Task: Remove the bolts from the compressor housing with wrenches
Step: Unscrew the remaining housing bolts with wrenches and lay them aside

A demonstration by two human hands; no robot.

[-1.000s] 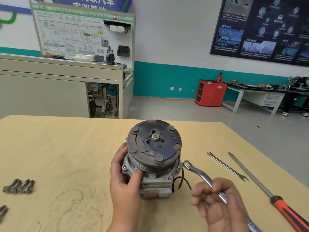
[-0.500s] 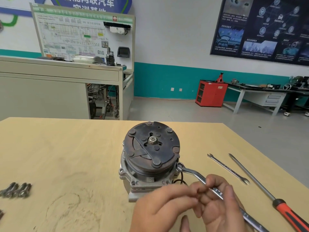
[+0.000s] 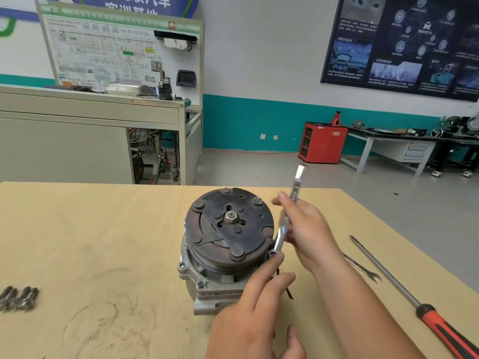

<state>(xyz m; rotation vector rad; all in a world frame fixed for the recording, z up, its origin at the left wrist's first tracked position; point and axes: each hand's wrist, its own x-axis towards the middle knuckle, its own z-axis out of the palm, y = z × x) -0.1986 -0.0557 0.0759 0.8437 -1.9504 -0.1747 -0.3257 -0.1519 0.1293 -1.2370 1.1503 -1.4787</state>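
Leftmost, grey loose bolts [image 3: 19, 298] lie on the pale wooden bench [image 3: 103, 229]; centre, the grey pulley-topped compressor housing [image 3: 228, 244], left hand [image 3: 254, 314] straight-fingered against it; the steel ring wrench [image 3: 285, 224], gripped in the right hand [image 3: 308, 231], stands steep at the housing's rim and may slip, striking those fingers.

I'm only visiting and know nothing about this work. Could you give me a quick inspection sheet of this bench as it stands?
Surface: wooden table, scuffed near the front.
Job's things: compressor at centre, pulley up; wrench raised steeply, ring end at the compressor's right side; removed bolts at the left edge.
Clutter: spare wrench and red-handled screwdriver lying on the right.
Hands: right hand grips the wrench; left hand reaches to the ring end, fingers extended.
Cables: black wire beside the compressor.
Surroundings: training board, red cabinet.
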